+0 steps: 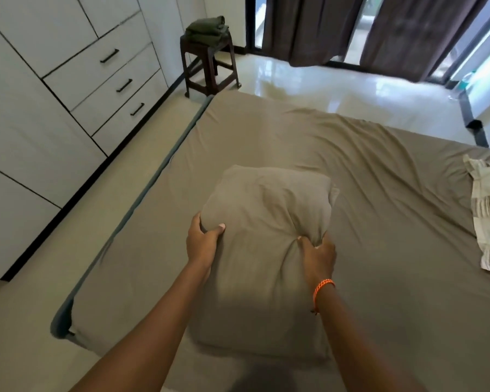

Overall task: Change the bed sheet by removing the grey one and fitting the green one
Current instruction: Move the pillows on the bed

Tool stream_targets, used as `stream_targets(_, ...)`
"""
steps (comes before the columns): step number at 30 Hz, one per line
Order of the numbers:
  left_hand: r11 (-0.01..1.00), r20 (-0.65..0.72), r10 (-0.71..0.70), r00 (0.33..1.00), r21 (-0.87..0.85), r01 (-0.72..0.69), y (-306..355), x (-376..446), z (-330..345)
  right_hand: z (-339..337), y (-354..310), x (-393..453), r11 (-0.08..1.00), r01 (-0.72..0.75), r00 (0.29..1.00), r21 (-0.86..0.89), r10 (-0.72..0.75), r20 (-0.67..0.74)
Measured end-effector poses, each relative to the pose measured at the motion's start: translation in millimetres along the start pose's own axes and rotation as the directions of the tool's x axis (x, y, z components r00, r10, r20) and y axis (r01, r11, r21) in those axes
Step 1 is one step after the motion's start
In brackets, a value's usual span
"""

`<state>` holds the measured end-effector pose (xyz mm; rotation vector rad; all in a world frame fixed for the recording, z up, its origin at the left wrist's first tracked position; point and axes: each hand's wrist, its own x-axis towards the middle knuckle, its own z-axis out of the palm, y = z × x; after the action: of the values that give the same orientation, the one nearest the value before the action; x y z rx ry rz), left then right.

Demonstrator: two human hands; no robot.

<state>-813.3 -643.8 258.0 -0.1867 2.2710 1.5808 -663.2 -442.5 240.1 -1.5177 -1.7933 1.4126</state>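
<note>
Gripping the grey pillow [262,239] with left hand [203,244] and right hand [318,256], the person has the grey sheet [365,171] still fitted, the green sheet [207,28] folded on the stool [210,66].

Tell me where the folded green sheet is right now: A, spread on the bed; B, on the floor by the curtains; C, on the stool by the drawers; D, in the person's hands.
C: the folded green sheet sits on top of the dark stool beyond the bed's far corner, while both hands grip a grey pillow.
</note>
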Motion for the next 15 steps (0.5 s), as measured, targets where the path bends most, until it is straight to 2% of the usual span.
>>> stream_targets(4,0.997,0.057,0.041,0.998,0.068,-0.045,12,84,-19,70,-22,15,1.0,-0.005,0.999,0.004,0.005,-0.049)
stream_targets(10,0.986,0.078,0.087,0.993,0.134,-0.096,36,213,-42,166,-69,63,0.997,0.066,0.998,0.026,-0.066,-0.024)
stream_targets(12,0.966,0.061,0.113,0.992,0.228,-0.124,38,250,-48,194,-80,79,0.997,0.078,0.997,0.022,-0.078,-0.002)
stream_targets(15,0.905,0.031,0.085,0.996,0.415,-0.09,31,292,-55,231,-83,102,0.998,-0.015,0.997,-0.058,0.02,0.07)
